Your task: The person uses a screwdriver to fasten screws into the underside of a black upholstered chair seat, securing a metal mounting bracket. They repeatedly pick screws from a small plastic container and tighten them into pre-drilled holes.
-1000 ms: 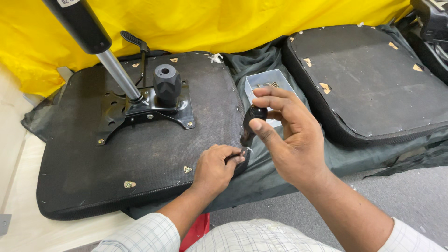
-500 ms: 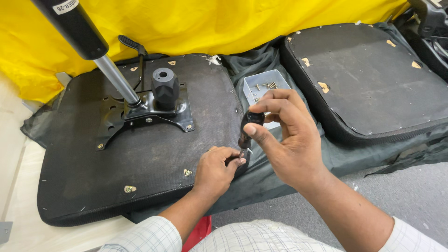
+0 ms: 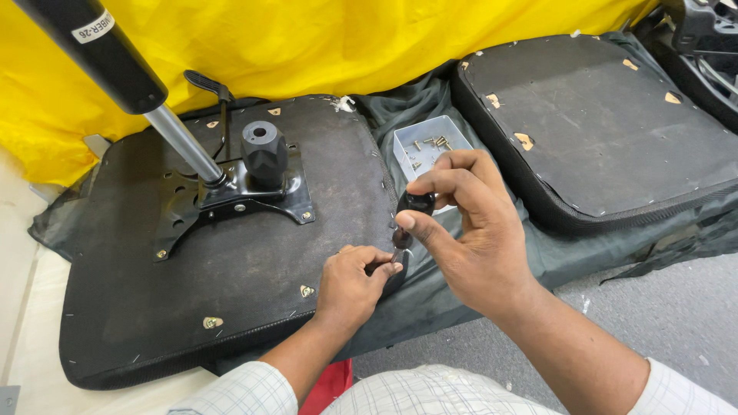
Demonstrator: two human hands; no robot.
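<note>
Two hands meet over one small black tool, a stubby screwdriver (image 3: pixel 413 211) by the look of it, held upright at the near right edge of the left seat pad (image 3: pixel 231 307). The right hand (image 3: pixel 477 238) pinches its handle from above, thumb and fingertips closed narrowly round it. The left hand (image 3: pixel 354 284) rests on the pad with its fingertips shut at the tool's lower tip; whether they hold a screw there I cannot tell, since the spot is too small and shaded.

Since a second ago the tool has stood at the same spot on the pad edge, and the left hand has kept its place. The right hand's fingers have shifted round the handle, which I read as turning, so the work at this one point looks to be under way rather than finished.

Just behind the hands sits one open white box (image 3: pixel 406 146) holding several small screws, perhaps eight or so; an exact count is not possible. One metal plate (image 3: pixel 238 201) with one black knob (image 3: pixel 264 152), one lever (image 3: pixel 206 81) and one gas cylinder (image 3: pixel 115 69) is fixed on the left pad. There are two pads in all: the second pad (image 3: pixel 600 131) lies to the right, bare side up. One yellow sheet (image 3: pixel 346 46) hangs behind.
</note>
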